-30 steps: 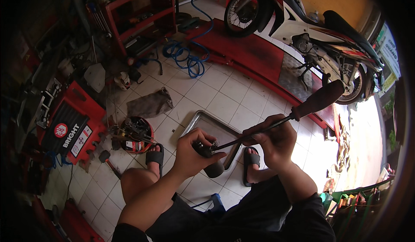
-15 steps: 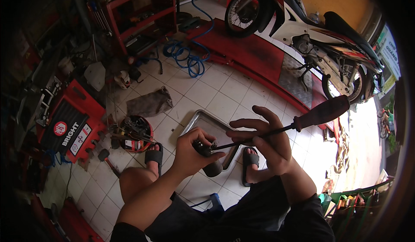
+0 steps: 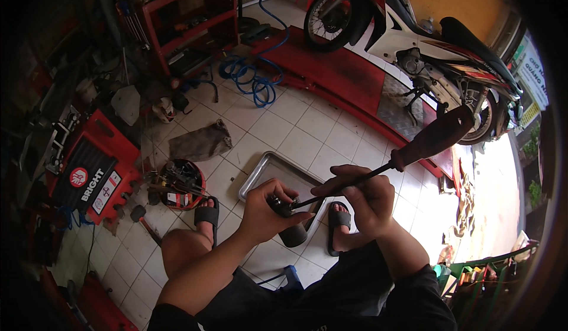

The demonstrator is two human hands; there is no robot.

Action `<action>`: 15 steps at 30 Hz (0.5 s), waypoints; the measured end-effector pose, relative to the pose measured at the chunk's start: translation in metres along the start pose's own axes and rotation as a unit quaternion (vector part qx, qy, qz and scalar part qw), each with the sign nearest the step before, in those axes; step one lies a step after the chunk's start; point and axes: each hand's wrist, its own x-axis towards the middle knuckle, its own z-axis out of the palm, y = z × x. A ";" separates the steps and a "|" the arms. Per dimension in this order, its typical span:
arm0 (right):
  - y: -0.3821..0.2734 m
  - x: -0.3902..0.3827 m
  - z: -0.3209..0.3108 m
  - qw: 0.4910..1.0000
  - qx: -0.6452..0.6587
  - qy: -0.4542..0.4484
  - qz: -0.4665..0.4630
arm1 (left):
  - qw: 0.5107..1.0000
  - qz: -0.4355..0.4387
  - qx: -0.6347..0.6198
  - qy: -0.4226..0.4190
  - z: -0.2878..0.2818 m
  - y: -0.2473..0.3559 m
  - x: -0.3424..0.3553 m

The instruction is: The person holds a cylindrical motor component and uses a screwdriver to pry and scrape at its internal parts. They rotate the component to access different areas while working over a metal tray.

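My left hand (image 3: 263, 211) is wrapped round a dark cylindrical metal part (image 3: 293, 235), its toothed or ridged end showing between thumb and fingers. I cannot make out exactly what part it is. In my right hand (image 3: 371, 205) is a long screwdriver (image 3: 432, 140) with a thick dark red handle, pinched along its shaft rather than by the handle. The screwdriver slants down to the left, and its tip meets the metal part beside my left thumb. Below both hands a shallow metal tray (image 3: 253, 174) lies on the floor, partly hidden.
Left on the tiles are a red tool case (image 3: 97, 171), a round red bin of tools (image 3: 201, 180), a hammer (image 3: 139, 214) and a grey cloth (image 3: 201, 140). A coiled blue hose (image 3: 260, 91) lies near a red shelf trolley (image 3: 195, 23). A motorbike (image 3: 408, 41) stands on a red lift (image 3: 331, 68).
My right fingers, spread before, have curled in closer round the screwdriver shaft. The screwdriver's handle has tilted up and shifted slightly left. My left hand keeps its grip on the metal part.
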 end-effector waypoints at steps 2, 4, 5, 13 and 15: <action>0.005 -0.004 -0.005 0.995 -0.102 -0.002 0.007 | 1.000 -0.006 0.000 -0.002 0.000 0.001 0.000; 0.006 -0.006 -0.005 0.986 -0.167 0.018 0.013 | 1.000 -0.003 0.006 -0.004 0.000 0.001 -0.001; -0.002 0.001 0.003 0.986 -0.161 0.050 -0.013 | 1.000 -0.009 0.007 -0.001 0.000 0.001 0.000; 0.012 -0.002 0.003 0.999 0.011 0.044 0.009 | 1.000 0.000 -0.005 0.003 -0.001 0.001 0.001; 0.016 -0.004 0.002 0.997 -0.049 0.062 0.006 | 1.000 0.002 -0.001 0.000 0.000 -0.002 0.000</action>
